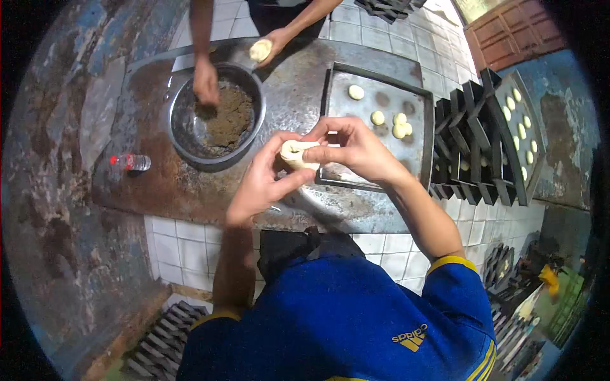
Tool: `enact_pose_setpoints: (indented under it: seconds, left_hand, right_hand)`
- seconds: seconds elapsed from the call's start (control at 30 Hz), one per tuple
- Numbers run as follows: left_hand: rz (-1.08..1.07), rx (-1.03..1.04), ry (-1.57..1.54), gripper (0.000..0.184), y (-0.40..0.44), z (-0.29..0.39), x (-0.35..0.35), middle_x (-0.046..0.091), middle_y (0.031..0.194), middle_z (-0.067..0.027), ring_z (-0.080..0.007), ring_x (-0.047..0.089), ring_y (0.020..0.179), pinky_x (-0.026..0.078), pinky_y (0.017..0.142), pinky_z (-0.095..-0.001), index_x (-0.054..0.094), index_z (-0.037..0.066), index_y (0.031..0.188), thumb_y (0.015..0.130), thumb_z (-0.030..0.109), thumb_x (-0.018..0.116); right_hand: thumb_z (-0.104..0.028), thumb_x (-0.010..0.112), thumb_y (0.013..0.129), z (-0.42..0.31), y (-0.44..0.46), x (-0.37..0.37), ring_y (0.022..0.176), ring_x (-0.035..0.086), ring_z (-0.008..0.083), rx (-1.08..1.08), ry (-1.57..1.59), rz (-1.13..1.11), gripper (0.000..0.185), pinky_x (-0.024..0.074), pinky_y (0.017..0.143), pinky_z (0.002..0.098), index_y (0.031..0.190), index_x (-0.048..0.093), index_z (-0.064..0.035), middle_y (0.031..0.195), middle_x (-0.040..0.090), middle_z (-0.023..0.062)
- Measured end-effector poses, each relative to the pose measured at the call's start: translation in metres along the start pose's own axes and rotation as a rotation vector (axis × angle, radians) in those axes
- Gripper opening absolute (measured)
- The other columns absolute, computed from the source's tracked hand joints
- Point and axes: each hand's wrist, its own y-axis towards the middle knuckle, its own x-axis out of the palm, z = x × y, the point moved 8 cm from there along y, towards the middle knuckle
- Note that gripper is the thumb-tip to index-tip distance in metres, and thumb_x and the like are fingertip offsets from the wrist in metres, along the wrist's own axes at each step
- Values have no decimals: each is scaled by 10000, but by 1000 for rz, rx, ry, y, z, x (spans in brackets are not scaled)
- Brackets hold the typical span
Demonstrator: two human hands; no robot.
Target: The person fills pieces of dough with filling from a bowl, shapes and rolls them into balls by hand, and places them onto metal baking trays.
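Between my two hands is a piece of pale dough (pixel 297 152), held above the near side of the worktable. My left hand (pixel 264 174) curls round it from the left and below. My right hand (pixel 346 149) grips its upper right side, with the thumb pressing at an opening in the top. Whether filling sits inside the dough, I cannot tell. Just beyond my left hand stands a metal pot (pixel 259 95) with a brown crumbly filling (pixel 230 120) in it. To the right of my hands lies a baking tray (pixel 356 75) with several dough balls (pixel 378 118) on it.
Across the table a co-worker has one hand (pixel 206 82) in the pot and another hand (pixel 276 44) holding dough (pixel 260 50). A red-capped bottle (pixel 131 162) lies at the left. Stacked black trays (pixel 467 140) stand at the right, beside a tilted tray (pixel 534 127) of dough pieces.
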Motion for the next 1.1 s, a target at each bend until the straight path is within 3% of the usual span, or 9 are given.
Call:
enact_pose_setpoints:
  seconds: [0.1, 0.2, 0.27, 0.43, 0.57, 0.63, 0.8, 0.97, 1.1]
  left_hand:
    - [89, 67, -99, 388, 12, 5, 32, 698, 1185, -59, -116, 650, 1085, 523, 947, -292, 595, -2, 1301, 970, 135, 746]
    - [93, 22, -123, 306, 18, -6, 53, 689, 1052, -25, -83, 635, 922, 509, 794, -252, 635, -1, 1236, 994, 183, 672]
    - [24, -64, -82, 330, 23, -13, 72, 661, 950, -5, -52, 572, 736, 428, 587, -216, 617, 38, 1261, 995, 233, 609]
    - [197, -360, -279, 382, 19, -14, 81, 567, 801, 4, -63, 506, 613, 338, 464, -204, 522, 91, 1381, 1031, 243, 528]
    - [131, -127, -541, 418, 30, 8, 97, 582, 792, -1, -56, 534, 648, 401, 558, -201, 502, 39, 1403, 1062, 248, 623]
    - [350, 171, -73, 442, 30, 36, 87, 617, 824, -17, -39, 563, 720, 434, 666, -194, 538, 7, 1365, 992, 128, 744]
    - [341, 283, 46, 294, 44, 66, 93, 677, 978, -52, -85, 628, 875, 505, 802, -237, 609, 11, 1160, 914, 33, 769]
    - [176, 156, -140, 312, 60, 66, 152, 734, 1079, -116, -132, 689, 992, 532, 1000, -325, 581, 30, 1148, 878, 5, 736]
    - [71, 372, -107, 516, 70, 54, 173, 724, 1018, -68, -138, 695, 1005, 397, 1195, -424, 476, 63, 1226, 798, -26, 749]
  right_hand:
    - [-303, 856, 916, -12, -34, -9, 918, 662, 130, 164, 216, 15, 578, 572, 868, 351, 1414, 653, -92, 1159, 629, 30]
    - [-334, 916, 808, -53, -55, -20, 1017, 676, 260, -265, -449, 111, 890, 566, 965, 414, 1571, 496, -153, 1349, 551, 132]
    - [-336, 944, 741, -77, -72, -5, 1074, 650, 346, -609, -951, 126, 837, 531, 1001, 433, 1480, 603, -142, 1277, 581, 143]
    - [-302, 913, 800, -59, -74, -34, 951, 635, 226, -566, -510, 143, 430, 506, 849, 351, 1119, 786, -43, 939, 620, 65]
    - [-207, 797, 942, -24, -74, -58, 909, 667, 178, -461, -359, 389, 298, 515, 807, 290, 1137, 769, 15, 903, 658, 73]
    - [-206, 759, 991, 16, -66, -61, 979, 687, 158, -159, 465, 368, 269, 541, 836, 273, 1142, 765, 17, 1002, 712, 59]
    - [-24, 749, 960, 20, -80, -9, 1159, 700, 199, -227, 1089, 60, 614, 680, 865, 332, 1507, 474, -63, 1407, 615, 126]
    - [-26, 783, 934, 21, -89, -35, 1081, 700, 181, -586, 702, 603, 555, 614, 955, 328, 1437, 550, -27, 1389, 647, 116]
    - [-108, 747, 978, 5, -118, -58, 1047, 671, 132, -694, 427, 967, 229, 549, 983, 338, 1149, 727, 43, 1069, 754, 63]
